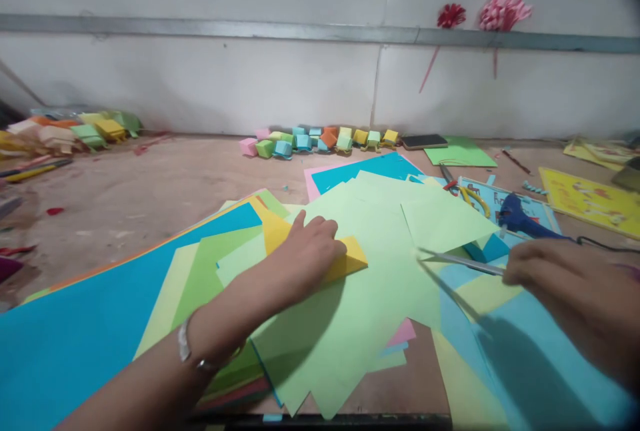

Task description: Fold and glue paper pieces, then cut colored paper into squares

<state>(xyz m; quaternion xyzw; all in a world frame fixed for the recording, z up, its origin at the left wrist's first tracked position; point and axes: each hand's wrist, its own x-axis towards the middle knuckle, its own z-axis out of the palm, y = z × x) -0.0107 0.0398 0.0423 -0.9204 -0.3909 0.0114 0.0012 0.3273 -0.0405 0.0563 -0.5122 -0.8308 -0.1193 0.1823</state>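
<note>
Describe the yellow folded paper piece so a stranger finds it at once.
On the brown wooden table lies a spread of pale green paper sheets. The left hand presses the yellow folded paper piece on them; its neighbours are flat and green.

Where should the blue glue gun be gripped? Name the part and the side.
Grip the blue glue gun by its handle, the slim end leading to the cord. It lies flat on its side, bulky head to the left, so come down from the right. The right hand is nearest but holds a thin metal tool.
</note>
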